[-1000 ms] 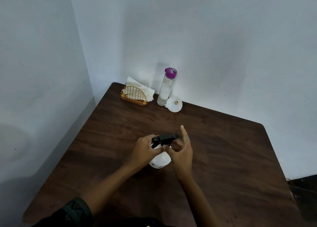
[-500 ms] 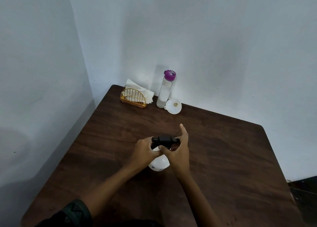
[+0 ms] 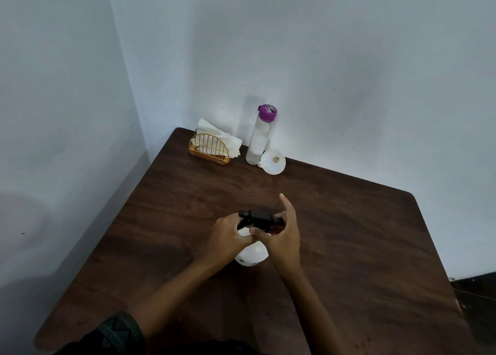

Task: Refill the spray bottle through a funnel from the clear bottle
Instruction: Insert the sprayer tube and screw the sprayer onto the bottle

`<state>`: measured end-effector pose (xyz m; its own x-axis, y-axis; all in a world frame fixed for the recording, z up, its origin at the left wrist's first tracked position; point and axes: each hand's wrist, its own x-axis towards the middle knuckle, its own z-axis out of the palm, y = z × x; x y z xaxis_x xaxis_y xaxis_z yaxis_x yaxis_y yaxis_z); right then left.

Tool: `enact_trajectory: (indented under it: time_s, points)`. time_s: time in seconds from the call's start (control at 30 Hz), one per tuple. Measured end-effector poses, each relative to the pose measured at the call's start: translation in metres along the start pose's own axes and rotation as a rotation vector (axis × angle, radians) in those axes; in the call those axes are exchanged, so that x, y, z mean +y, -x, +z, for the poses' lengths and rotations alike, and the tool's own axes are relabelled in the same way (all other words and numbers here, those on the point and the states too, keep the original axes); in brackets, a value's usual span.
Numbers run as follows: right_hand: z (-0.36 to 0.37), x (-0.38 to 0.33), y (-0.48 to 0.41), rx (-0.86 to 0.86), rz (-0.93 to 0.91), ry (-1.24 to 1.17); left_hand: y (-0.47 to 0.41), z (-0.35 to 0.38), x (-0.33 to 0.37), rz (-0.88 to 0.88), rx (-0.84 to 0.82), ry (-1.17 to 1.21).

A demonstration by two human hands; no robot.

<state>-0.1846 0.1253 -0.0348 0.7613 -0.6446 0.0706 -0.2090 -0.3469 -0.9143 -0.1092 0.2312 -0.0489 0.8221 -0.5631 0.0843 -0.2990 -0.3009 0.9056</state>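
Note:
A white spray bottle (image 3: 252,255) with a black trigger head (image 3: 259,216) stands on the middle of the dark wooden table (image 3: 349,247). My left hand (image 3: 228,238) grips the bottle's upper body. My right hand (image 3: 281,234) pinches the black head and collar, its index finger sticking up. At the far edge by the wall stands the clear bottle (image 3: 259,140) with a purple cap, upright. The white funnel (image 3: 273,162) lies beside it on its right, mouth facing me.
A gold wire napkin holder (image 3: 210,148) with white napkins sits at the table's far left corner. White walls close in the table on the left and behind. A dark floor strip shows at the far right.
My right hand has turned a little around the black spray head, and the head has rotated slightly. The bottle stays in place under my left hand.

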Motion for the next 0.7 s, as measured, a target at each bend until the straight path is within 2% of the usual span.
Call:
enact_trajectory:
  time_s: [0.17, 0.33, 0.53, 0.7]
  points:
    - [0.002, 0.001, 0.000, -0.018, 0.022, -0.025, -0.001, -0.001, 0.000, -0.003, -0.025, 0.025]
    - [-0.009, 0.005, 0.007, -0.115, 0.022, -0.113, 0.000, -0.002, 0.000, -0.011, -0.014, 0.031]
    - [-0.006, 0.007, 0.007, 0.005, 0.039, -0.066, 0.001, -0.001, 0.001, -0.019, 0.004, 0.021]
    - [-0.005, 0.002, 0.000, 0.009, 0.002, 0.011, 0.000, 0.001, 0.001, -0.038, 0.004, 0.004]
